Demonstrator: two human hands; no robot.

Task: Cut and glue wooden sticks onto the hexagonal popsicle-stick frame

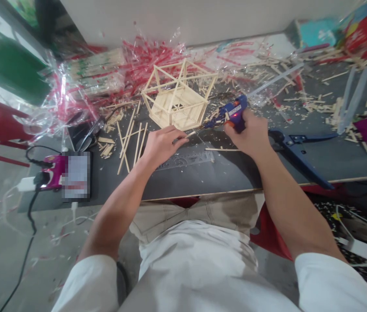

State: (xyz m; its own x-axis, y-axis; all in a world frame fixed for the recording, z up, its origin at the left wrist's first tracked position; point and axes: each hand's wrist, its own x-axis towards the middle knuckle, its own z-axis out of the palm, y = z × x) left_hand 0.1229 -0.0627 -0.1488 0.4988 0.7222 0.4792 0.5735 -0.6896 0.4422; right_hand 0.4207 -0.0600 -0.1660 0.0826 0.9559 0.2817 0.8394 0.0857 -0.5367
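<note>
Centre frame, the right hand [250, 134] is wrapped around a blue glue gun [230, 113], nozzle pointing left at a thin stick [188, 134] pinched in the left hand [160, 145], just below the wooden frame [178, 99]

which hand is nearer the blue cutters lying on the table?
Right. The right hand, gripping the glue gun, sits just left of the blue cutters. The left hand, pinching a stick, is farther left, in front of the stick house.
</note>
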